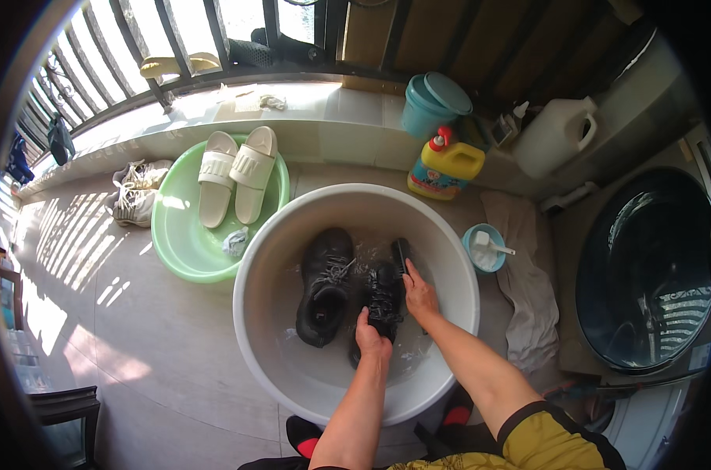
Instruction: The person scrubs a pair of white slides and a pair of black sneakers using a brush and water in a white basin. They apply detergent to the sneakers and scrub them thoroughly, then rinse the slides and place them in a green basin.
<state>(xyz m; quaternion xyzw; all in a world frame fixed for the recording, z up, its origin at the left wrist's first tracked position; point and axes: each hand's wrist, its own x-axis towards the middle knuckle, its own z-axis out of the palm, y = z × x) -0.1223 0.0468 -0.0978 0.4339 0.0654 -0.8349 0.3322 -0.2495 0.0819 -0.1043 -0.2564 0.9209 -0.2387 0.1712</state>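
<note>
A large white plastic tub (258, 346) with shallow water stands before me. Inside it, my left hand (374, 341) grips a black lace-up shoe (383, 294) near its ankle end. My right hand (420, 292) holds a dark scrubbing brush (400, 254) along the right side of that shoe; whether the bristles touch it I cannot tell. To the left, the other black shoe (327, 282) rests in the tub with its opening towards me and its laces loose.
A green basin (161, 235) with cream slides (217, 182) adjoins the tub's left side. Beyond the tub stand a yellow detergent jug (443, 167) and a lidded blue bucket (429, 106). At right are a small powder tub (484, 264), a cloth (526, 294) and a washing machine door (643, 264).
</note>
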